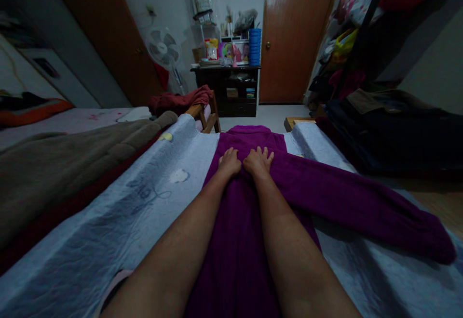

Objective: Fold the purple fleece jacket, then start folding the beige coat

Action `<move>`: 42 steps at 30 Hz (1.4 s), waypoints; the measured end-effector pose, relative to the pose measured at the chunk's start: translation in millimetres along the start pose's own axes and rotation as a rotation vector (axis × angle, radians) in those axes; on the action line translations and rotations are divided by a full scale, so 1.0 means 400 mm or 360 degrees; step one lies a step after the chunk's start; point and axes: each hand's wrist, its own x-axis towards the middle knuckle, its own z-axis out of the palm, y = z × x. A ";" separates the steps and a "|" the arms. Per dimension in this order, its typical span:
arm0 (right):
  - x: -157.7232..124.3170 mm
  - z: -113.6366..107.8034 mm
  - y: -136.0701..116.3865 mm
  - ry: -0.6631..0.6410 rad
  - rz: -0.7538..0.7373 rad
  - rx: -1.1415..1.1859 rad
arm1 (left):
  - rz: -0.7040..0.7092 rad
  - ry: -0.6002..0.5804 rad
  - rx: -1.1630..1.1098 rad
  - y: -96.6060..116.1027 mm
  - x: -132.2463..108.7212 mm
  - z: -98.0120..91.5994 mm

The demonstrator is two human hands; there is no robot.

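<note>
A purple long-sleeved garment [249, 241] lies spread over a pale blue quilt [159, 188]. One of its sleeves stretches out to the right, its cuff near the quilt's right side; the other sleeve is not visible. My left hand [229, 162] rests on the upper part of the cloth, palm down with its fingers out. Beside it, a small gap away, my right hand [258, 162] lies on the garment where the sleeve begins, fingers spread. Both arms reach forward over the purple fabric and cover part of it.
A brown blanket [83, 159] lies along the left. Dark folded clothes [398, 130] are piled at the right. Beyond the bed stand a wooden chair [213, 113] with reddish cloth, a white fan [162, 48], a dark cabinet [224, 91] and a wooden door [285, 38].
</note>
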 end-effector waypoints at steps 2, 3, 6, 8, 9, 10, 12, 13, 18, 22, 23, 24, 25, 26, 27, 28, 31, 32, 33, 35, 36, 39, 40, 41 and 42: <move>0.003 0.006 0.001 0.0022 0.0010 0.0021 | -0.0006 0.0102 0.0005 -0.001 -0.023 0.016; 0.004 0.008 0.001 0.0026 0.0015 0.0034 | 0.0009 0.0132 0.0011 -0.001 -0.030 0.021; 0.010 0.008 0.001 0.0026 0.0022 0.0087 | 0.0040 0.0124 0.0029 -0.001 -0.038 0.023; 0.018 0.001 -0.002 0.0051 0.0036 0.0183 | 0.0047 0.0113 0.0036 -0.002 -0.038 0.021; 0.024 -0.005 -0.004 0.0077 0.0042 0.0266 | 0.0058 0.0112 0.0042 -0.003 -0.037 0.021; 0.030 -0.012 -0.008 0.0114 0.0041 0.0375 | 0.0073 0.0116 0.0050 -0.004 -0.036 0.021; 0.042 -0.024 -0.017 0.0240 0.0004 0.0643 | 0.0105 0.0130 0.0064 -0.007 -0.036 0.023; 0.047 -0.028 -0.022 0.0319 -0.0031 0.0774 | 0.0117 0.0137 0.0069 -0.009 -0.036 0.024; 0.035 -0.014 -0.043 0.0396 -0.0126 0.0903 | 0.0118 0.0127 0.0071 -0.016 -0.035 0.029; 0.011 0.001 -0.045 0.0234 -0.0085 0.0571 | 0.0105 0.0084 0.0078 -0.017 -0.033 0.028; 0.008 0.000 -0.044 0.0221 -0.0073 0.0509 | 0.0102 0.0080 0.0078 -0.017 -0.033 0.027; 0.006 -0.001 -0.043 0.0213 -0.0061 0.0454 | 0.0102 0.0079 0.0076 -0.016 -0.033 0.026; 0.004 -0.003 -0.042 0.0205 -0.0051 0.0403 | 0.0105 0.0079 0.0073 -0.015 -0.033 0.026; 0.004 -0.006 -0.040 0.0196 -0.0042 0.0356 | 0.0106 0.0082 0.0070 -0.014 -0.033 0.026; 0.004 -0.008 -0.037 0.0184 -0.0035 0.0313 | 0.0106 0.0083 0.0068 -0.013 -0.033 0.026; 0.005 -0.010 -0.035 0.0170 -0.0030 0.0276 | 0.0103 0.0084 0.0066 -0.012 -0.033 0.026; 0.007 -0.015 -0.024 0.0118 -0.0004 0.0201 | 0.0090 0.0083 0.0056 -0.010 -0.031 0.026; 0.008 -0.016 -0.020 0.0100 0.0009 0.0185 | 0.0086 0.0081 0.0050 -0.009 -0.030 0.026; 0.008 -0.017 -0.016 0.0082 0.0020 0.0169 | 0.0081 0.0080 0.0044 -0.009 -0.029 0.026; 0.008 -0.017 -0.006 0.0042 0.0028 0.0138 | 0.0073 0.0078 0.0038 -0.008 -0.028 0.026; 0.008 -0.017 -0.001 0.0022 0.0026 0.0120 | 0.0071 0.0078 0.0038 -0.008 -0.028 0.026; 0.009 -0.018 0.015 -0.0054 0.0003 0.0053 | 0.0075 0.0082 0.0035 -0.008 -0.029 0.025; 0.010 -0.020 0.021 -0.0085 0.0002 0.0030 | 0.0077 0.0087 0.0033 -0.008 -0.030 0.024; 0.013 -0.023 0.027 -0.0116 0.0012 0.0010 | 0.0079 0.0091 0.0032 -0.009 -0.031 0.024; 0.015 -0.027 0.032 -0.0146 0.0031 -0.0007 | 0.0080 0.0093 0.0030 -0.009 -0.032 0.023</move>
